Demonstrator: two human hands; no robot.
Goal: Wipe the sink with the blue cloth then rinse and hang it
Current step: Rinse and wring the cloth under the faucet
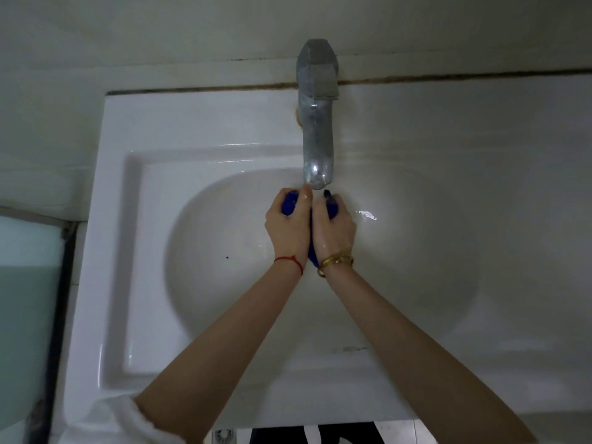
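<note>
- The white sink (134, 238) fills most of the view, and its round bowl lies under the metal tap (317, 123).
- Both hands are together just below the mouth of the tap, over the back part of the bowl.
- The left hand (290, 227) is closed around the blue cloth (311, 251); a bit of blue shows above its fingers, close to the tap mouth.
- The right hand (334, 230) also grips the cloth, and another blue end comes out at its top, just beside the tap mouth.
- The cloth is bunched between the two palms, and one end hangs down between the wrists, below the tap.
- The skin of the hands looks wet, but I cannot tell if water runs from the tap.
- A red string (290, 261) is around the left wrist, and a gold bracelet (336, 261) around the right wrist.
- A white sleeve (128, 418) is pushed up on the left arm, far below the tap.
- A small dark speck (227, 257) lies in the bowl, left of the hands.
</note>
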